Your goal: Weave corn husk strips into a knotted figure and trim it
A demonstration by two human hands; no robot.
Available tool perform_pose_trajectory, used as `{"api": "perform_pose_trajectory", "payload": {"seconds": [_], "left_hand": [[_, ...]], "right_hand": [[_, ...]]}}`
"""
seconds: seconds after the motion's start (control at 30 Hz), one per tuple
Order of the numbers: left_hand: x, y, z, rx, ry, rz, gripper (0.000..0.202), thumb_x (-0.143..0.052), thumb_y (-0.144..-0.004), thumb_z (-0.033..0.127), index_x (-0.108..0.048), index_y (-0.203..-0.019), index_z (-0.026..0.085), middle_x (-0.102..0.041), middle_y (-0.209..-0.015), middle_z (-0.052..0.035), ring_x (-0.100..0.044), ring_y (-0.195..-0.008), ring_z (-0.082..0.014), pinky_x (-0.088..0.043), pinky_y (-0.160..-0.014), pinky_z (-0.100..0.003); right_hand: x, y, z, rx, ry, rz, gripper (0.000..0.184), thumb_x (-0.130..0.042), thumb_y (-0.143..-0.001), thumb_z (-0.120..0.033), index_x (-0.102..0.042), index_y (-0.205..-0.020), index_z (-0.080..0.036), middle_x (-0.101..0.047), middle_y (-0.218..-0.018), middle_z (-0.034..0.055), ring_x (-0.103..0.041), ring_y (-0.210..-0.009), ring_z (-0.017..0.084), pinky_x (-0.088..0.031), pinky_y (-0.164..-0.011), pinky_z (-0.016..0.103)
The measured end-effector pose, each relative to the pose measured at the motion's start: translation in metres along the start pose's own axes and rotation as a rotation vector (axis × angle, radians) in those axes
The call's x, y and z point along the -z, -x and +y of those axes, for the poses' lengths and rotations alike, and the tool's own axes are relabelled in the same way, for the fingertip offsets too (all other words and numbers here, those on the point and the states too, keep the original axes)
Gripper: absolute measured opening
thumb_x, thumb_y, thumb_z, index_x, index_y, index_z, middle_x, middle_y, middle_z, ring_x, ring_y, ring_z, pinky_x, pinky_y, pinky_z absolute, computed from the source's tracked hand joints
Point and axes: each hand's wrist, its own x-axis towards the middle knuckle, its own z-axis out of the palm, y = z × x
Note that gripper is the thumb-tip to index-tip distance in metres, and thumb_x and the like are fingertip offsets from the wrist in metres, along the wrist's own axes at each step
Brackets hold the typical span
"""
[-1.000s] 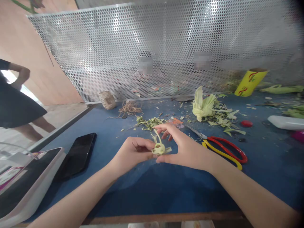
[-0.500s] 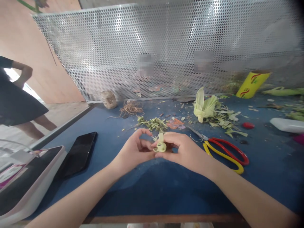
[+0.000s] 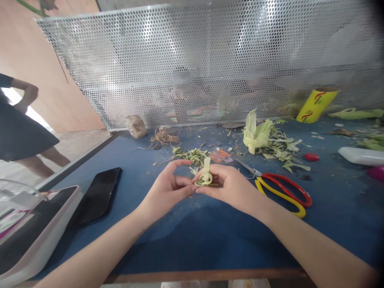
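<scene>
A pale green leaf strip (image 3: pixel 205 177), curled into a small loop with one flat end standing up, is held between my hands above the blue table. My right hand (image 3: pixel 231 182) pinches it from the right between thumb and fingers. From the left, my left hand (image 3: pixel 172 186) grips its edge with the thumb and a finger, while the index finger arches above. Some of the strip is hidden behind my fingers. Just behind lies a pile of small knotted green pieces (image 3: pixel 192 155). Scissors (image 3: pixel 280 188) with one red and one yellow handle rest right of my right hand.
A black phone (image 3: pixel 100 196) and a white-rimmed tray (image 3: pixel 64 216) lie left. Along the perforated metal screen (image 3: pixel 210 52) are a stone-like block (image 3: pixel 136 126), brown string (image 3: pixel 165 137), a leaf bundle (image 3: pixel 258 134) and a yellow roll (image 3: pixel 318 105). A person (image 3: pixel 22 124) stands far left.
The leaf strip has turned in my fingers, its loop now higher and its flat end standing taller. Both hands keep their hold. The view has shifted slightly.
</scene>
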Motion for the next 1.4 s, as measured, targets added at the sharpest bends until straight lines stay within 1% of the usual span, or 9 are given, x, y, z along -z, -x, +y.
{"api": "perform_pose_trajectory", "payload": {"seconds": [0.27, 0.43, 0.63, 0.77, 0.83, 1.0, 1.1, 1.2, 1.4], "left_hand": [[0.000, 0.002, 0.002, -0.036, -0.020, 0.010, 0.055, -0.066, -0.068, 0.012, -0.036, -0.114, 0.017, -0.070, -0.067, -0.0007, -0.062, -0.065, -0.0118, -0.045, -0.061, -0.022], [0.001, 0.004, 0.002, -0.010, -0.047, 0.002, 0.045, -0.064, -0.070, 0.014, -0.041, -0.109, 0.017, -0.069, -0.066, -0.0007, -0.066, -0.071, -0.0158, -0.048, -0.068, -0.027], [0.005, 0.005, 0.008, 0.041, -0.142, -0.078, 0.040, -0.063, -0.071, 0.018, -0.043, -0.106, 0.016, -0.068, -0.068, -0.0017, -0.066, -0.079, -0.0191, -0.047, -0.074, -0.031], [0.008, 0.007, 0.013, 0.078, -0.318, -0.172, 0.036, -0.055, -0.078, 0.030, -0.044, -0.109, 0.015, -0.067, -0.076, -0.0054, -0.063, -0.075, -0.0187, -0.046, -0.068, -0.030], [0.008, 0.007, 0.012, -0.002, -0.441, -0.120, 0.034, -0.047, -0.081, 0.036, -0.047, -0.110, 0.017, -0.065, -0.088, -0.0067, -0.060, -0.082, -0.0190, -0.046, -0.067, -0.029], [0.006, 0.007, 0.003, -0.341, -0.865, 0.177, 0.023, -0.047, -0.082, 0.035, -0.054, -0.098, 0.021, -0.053, -0.104, -0.0072, -0.051, -0.097, -0.0210, -0.044, -0.078, -0.033], [0.005, 0.006, 0.001, -0.452, -0.968, 0.134, 0.014, -0.046, -0.083, 0.029, -0.056, -0.082, 0.019, -0.051, -0.104, -0.0076, -0.048, -0.102, -0.0207, -0.039, -0.088, -0.036], [0.007, 0.005, 0.003, -0.506, -0.998, 0.065, 0.018, -0.043, -0.085, 0.024, -0.057, -0.076, 0.019, -0.052, -0.103, -0.0077, -0.049, -0.100, -0.0201, -0.038, -0.089, -0.036], [0.012, 0.003, 0.011, -0.444, -0.892, 0.147, 0.018, -0.042, -0.085, 0.027, -0.056, -0.075, 0.019, -0.056, -0.097, -0.0058, -0.051, -0.092, -0.0186, -0.039, -0.085, -0.033]], "right_hand": [[0.003, -0.002, -0.003, -0.070, -0.132, 0.067, 0.009, -0.058, -0.072, -0.019, -0.060, -0.080, -0.017, -0.062, -0.068, -0.0011, -0.056, -0.055, 0.009, -0.048, -0.055, 0.022], [0.010, -0.003, 0.000, -0.047, -0.122, 0.159, 0.013, -0.058, -0.073, -0.026, -0.061, -0.081, -0.016, -0.061, -0.065, 0.0000, -0.057, -0.054, 0.010, -0.048, -0.057, 0.025], [0.020, -0.005, 0.006, -0.027, -0.083, 0.283, 0.021, -0.059, -0.073, -0.035, -0.061, -0.082, -0.016, -0.058, -0.060, -0.0003, -0.055, -0.053, 0.011, -0.046, -0.058, 0.027], [0.016, -0.004, 0.001, -0.057, -0.074, 0.219, 0.015, -0.059, -0.072, -0.029, -0.060, -0.081, -0.018, -0.056, -0.061, -0.0013, -0.054, -0.051, 0.010, -0.046, -0.054, 0.025], [0.011, -0.003, -0.003, -0.083, -0.070, 0.149, 0.011, -0.058, -0.072, -0.025, -0.060, -0.080, -0.018, -0.055, -0.058, -0.0025, -0.054, -0.052, 0.010, -0.046, -0.054, 0.025], [-0.003, 0.001, -0.004, -0.093, -0.061, 0.079, 0.012, -0.058, -0.072, -0.026, -0.059, -0.080, -0.017, -0.051, -0.058, -0.0034, -0.052, -0.054, 0.010, -0.045, -0.056, 0.024], [-0.006, 0.002, 0.000, -0.070, -0.063, 0.061, 0.011, -0.057, -0.073, -0.025, -0.058, -0.080, -0.017, -0.050, -0.059, -0.0038, -0.050, -0.054, 0.009, -0.044, -0.057, 0.023], [-0.003, 0.002, 0.000, -0.077, -0.078, 0.053, 0.010, -0.055, -0.074, -0.026, -0.057, -0.079, -0.017, -0.049, -0.057, -0.0044, -0.051, -0.053, 0.009, -0.043, -0.055, 0.023], [0.005, -0.001, -0.005, -0.104, -0.110, 0.105, 0.014, -0.057, -0.075, -0.030, -0.057, -0.074, -0.017, -0.052, -0.051, -0.0037, -0.053, -0.049, 0.009, -0.044, -0.052, 0.023]]}}
